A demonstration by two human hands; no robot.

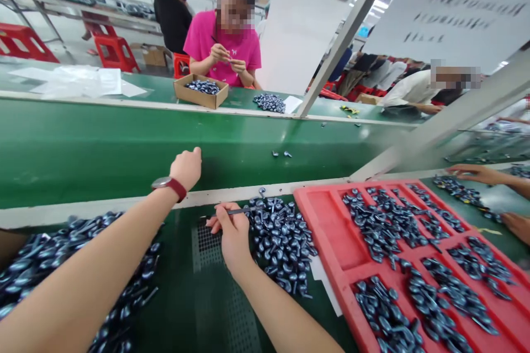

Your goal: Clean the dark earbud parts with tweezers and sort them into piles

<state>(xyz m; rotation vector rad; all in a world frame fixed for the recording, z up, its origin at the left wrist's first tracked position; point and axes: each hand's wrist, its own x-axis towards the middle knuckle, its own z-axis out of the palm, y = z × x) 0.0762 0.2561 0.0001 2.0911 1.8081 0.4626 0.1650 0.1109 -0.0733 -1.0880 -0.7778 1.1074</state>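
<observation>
My left hand (187,170), with a red-strapped watch on the wrist, reaches over the green conveyor belt (103,149). Its fingers are curled in and turned away, so whatever they hold is hidden. In my right hand (234,231) a slim dark pen-like tool (238,211) is gripped between thumb and fingers; it looks like a fine brush, its tip pointing left. Right beside that hand lies a pile of glossy dark blue earbud shells (281,237). A larger heap of the same shells (53,259) spreads beneath my left forearm.
A red compartment tray (327,226) holding many shells sits at right. Two shells (281,154) lie on the belt. Opposite, a person in pink (202,38) works near a cardboard box (199,98). A slanted white metal post (397,149) stands beyond the tray; another person's hands (476,172) are far right.
</observation>
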